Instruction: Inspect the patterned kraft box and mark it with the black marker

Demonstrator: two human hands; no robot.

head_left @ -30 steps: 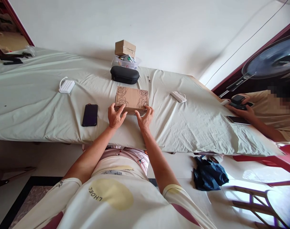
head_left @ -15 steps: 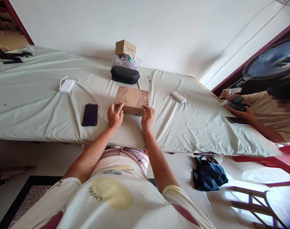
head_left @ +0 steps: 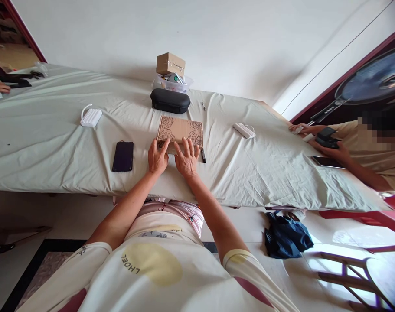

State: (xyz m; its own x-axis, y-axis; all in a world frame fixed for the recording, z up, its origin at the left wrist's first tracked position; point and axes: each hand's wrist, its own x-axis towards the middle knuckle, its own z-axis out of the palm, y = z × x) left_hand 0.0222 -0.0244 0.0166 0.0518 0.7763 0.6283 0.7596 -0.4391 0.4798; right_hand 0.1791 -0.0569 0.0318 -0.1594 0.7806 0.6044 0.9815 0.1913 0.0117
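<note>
A flat cardboard box [head_left: 181, 126] with dark swirl patterns lies closed on the cloth in front of me. My left hand [head_left: 157, 158] rests at its front left edge, fingers stretched over the rim. Beside it, my right hand [head_left: 186, 161] has its fingers spread on the front edge, right of the middle. Neither hand holds anything. Just off the box's front right corner lies a dark pen-like stick [head_left: 203, 156]. The box's front face is mostly hidden behind my hands.
Left of the box are a phone [head_left: 122, 157] and a white corded block [head_left: 92, 117]; another white block [head_left: 244, 130] lies right. Behind sit a black case [head_left: 170, 101], a plastic tub [head_left: 187, 85] and a small carton [head_left: 170, 65]. A co-worker's hand [head_left: 329, 149] holds a dark device.
My right hand has moved left from the box's front right corner, its fingers now spread. The dark stick there is now uncovered. Another person's hand has appeared at the far left edge.
</note>
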